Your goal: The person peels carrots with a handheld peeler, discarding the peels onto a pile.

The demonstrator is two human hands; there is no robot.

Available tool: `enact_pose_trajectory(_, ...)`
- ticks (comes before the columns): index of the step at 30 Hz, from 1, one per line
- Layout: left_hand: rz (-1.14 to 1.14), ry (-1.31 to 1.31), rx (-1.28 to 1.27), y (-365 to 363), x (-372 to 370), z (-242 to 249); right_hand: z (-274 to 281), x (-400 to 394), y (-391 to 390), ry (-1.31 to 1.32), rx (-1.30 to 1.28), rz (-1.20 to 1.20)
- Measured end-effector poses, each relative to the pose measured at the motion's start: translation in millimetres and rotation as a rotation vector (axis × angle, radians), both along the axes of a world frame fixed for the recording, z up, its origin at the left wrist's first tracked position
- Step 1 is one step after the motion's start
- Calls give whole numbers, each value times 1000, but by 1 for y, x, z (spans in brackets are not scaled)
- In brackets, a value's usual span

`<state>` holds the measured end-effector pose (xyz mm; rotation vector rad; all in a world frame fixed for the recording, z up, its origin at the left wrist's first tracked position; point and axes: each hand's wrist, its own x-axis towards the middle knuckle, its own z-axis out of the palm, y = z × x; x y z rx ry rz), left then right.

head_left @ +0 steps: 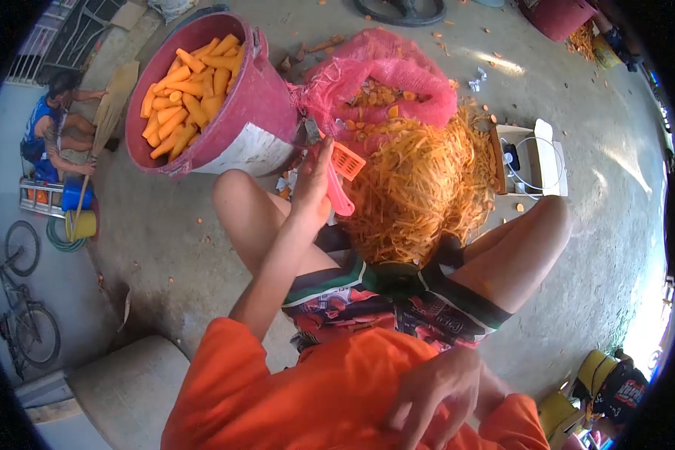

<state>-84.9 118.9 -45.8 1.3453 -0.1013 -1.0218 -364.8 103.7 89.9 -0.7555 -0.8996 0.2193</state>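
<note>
My left hand is closed on a pink-handled peeler with an orange slotted plate, beside the heap of peelings. My right hand rests against the orange shirt, fingers apart and holding nothing. Between the bent legs lies a large pile of orange peelings. Behind it, a pink mesh sack lies open with carrot pieces at its mouth. A big pink tub full of peeled carrots stands at the upper left.
A white-sided open box with a cable sits right of the pile. At the far left a person sits near a ladder, buckets and a bicycle. Another person is at the lower right. Scraps dot the concrete floor.
</note>
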Motion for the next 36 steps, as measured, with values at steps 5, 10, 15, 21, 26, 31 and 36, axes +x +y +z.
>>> enact_pose_trajectory(5, -19, 71, -14, -14, -3, -7, 7, -1, -33, -60, -215, -93)
enact_pose_trajectory(10, -87, 196, -13, -14, -19, -14, 19, 7, -58, 36, -52, -700)
enact_pose_trajectory(15, -97, 262, 28, -6, -35, -30, 40, 21, 2, 239, 749, -784)
enact_pose_trajectory(21, -189, 313, -14, 11, -40, -62, 27, 10, 45, 302, 840, -841)
enact_pose_trajectory(26, -164, 286, 74, 6, -48, -35, 22, 15, 53, 282, 807, -799)
enact_pose_trajectory(31, -137, 267, -41, 7, -32, -54, 12, 29, 67, 234, 839, -771)
enact_pose_trajectory(36, -140, 282, -50, 18, -34, -44, 12, 28, 72, 247, 849, -746)
